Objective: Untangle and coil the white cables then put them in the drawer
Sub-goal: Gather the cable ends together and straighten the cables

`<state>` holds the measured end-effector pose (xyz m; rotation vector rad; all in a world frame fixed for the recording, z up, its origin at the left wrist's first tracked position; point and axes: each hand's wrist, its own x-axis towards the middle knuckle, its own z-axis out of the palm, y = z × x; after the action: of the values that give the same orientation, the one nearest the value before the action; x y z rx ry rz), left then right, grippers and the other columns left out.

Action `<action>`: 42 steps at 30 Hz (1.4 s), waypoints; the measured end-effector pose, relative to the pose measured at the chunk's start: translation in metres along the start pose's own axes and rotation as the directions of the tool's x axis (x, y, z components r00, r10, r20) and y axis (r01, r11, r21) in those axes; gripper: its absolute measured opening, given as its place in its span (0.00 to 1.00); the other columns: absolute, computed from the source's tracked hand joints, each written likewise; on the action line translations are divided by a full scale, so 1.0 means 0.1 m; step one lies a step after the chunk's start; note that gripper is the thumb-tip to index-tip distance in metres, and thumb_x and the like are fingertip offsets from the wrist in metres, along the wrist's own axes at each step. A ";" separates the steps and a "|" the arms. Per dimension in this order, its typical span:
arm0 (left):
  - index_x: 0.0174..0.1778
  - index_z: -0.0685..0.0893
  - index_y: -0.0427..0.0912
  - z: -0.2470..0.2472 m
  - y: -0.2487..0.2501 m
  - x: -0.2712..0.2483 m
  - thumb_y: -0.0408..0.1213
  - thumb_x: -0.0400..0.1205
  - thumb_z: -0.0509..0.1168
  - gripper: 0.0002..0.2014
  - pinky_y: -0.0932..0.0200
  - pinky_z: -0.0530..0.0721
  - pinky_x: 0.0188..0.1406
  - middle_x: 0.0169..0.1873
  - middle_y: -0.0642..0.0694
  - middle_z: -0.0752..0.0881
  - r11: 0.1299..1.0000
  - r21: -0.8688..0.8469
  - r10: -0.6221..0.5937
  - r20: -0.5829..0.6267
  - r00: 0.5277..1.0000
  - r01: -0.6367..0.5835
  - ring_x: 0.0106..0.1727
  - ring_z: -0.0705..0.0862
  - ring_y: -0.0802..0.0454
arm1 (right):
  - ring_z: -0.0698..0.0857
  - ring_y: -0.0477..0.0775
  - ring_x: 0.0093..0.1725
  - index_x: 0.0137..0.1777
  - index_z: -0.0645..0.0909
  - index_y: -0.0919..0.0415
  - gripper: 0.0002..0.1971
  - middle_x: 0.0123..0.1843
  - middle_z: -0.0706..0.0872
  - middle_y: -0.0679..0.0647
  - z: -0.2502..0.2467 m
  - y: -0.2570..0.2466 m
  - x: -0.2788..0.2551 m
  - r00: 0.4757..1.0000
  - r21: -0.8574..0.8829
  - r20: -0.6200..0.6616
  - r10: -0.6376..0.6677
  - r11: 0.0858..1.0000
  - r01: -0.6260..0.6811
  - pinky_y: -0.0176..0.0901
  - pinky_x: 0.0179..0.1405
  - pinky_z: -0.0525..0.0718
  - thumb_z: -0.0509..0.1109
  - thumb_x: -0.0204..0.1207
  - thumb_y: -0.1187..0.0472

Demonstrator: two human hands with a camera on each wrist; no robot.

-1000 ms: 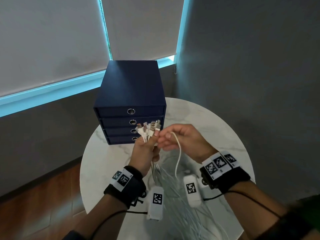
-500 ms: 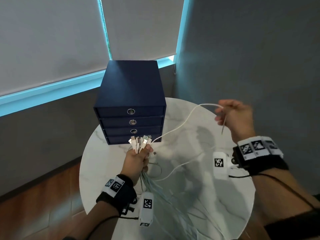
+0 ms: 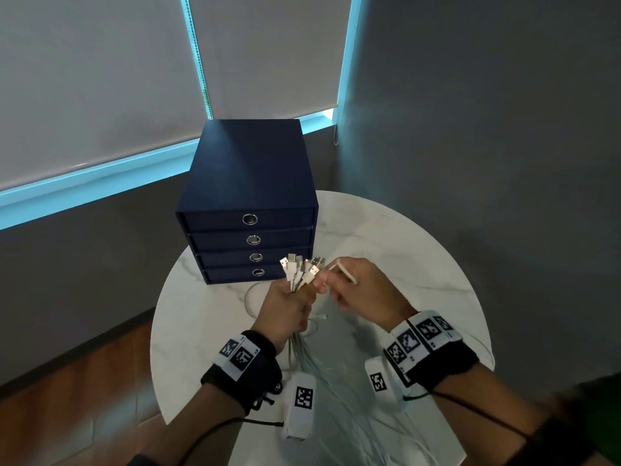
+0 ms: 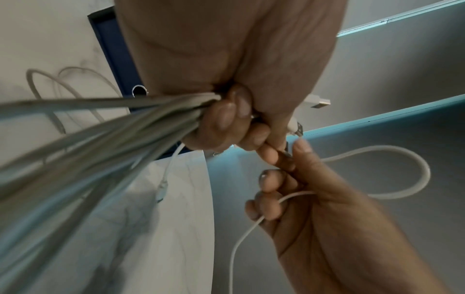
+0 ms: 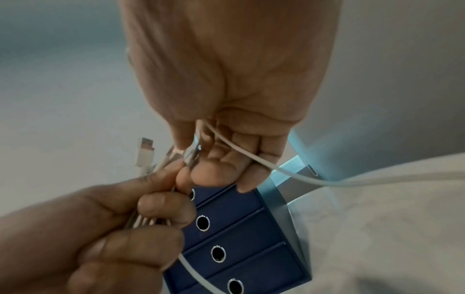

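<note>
My left hand [image 3: 285, 306] grips a bundle of white cables [image 3: 299, 272] upright, USB plugs fanned out above the fist. Their long strands [image 4: 88, 135] hang from the fist down to the table. My right hand [image 3: 359, 290] is right beside it, fingers curled round one white cable [image 3: 346, 271] that loops over the hand. Its thumb and forefinger pinch a plug [image 5: 191, 154] at the top of the bundle. The dark blue drawer box [image 3: 248, 210] stands behind the hands with all drawers closed.
A round white marble table [image 3: 403, 250] carries the box and the loose cable strands [image 3: 336, 381] trailing toward me. Dark grey walls close in at right and left. Window blinds hang behind the box. Wooden floor lies at the lower left.
My right hand had swung out to the right, drawing one cable away from the bundle. It has come back to the left hand, with the cable looped over it.
</note>
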<state>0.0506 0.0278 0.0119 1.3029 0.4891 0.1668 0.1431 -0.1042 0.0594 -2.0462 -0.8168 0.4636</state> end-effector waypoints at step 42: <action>0.35 0.74 0.47 -0.30 0.44 0.26 0.48 0.90 0.56 0.18 0.66 0.58 0.13 0.20 0.55 0.64 0.825 -0.559 -0.004 -0.149 0.989 -0.081 0.17 0.59 0.60 | 0.74 0.48 0.17 0.36 0.72 0.57 0.15 0.21 0.76 0.51 0.36 1.08 -0.75 0.820 -0.020 0.310 0.481 0.866 -0.500 0.38 0.20 0.73 0.71 0.78 0.52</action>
<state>0.0674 0.0764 0.0418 0.7162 0.4880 0.4119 0.1085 -0.1800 -0.0485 -2.1475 -0.4221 1.1063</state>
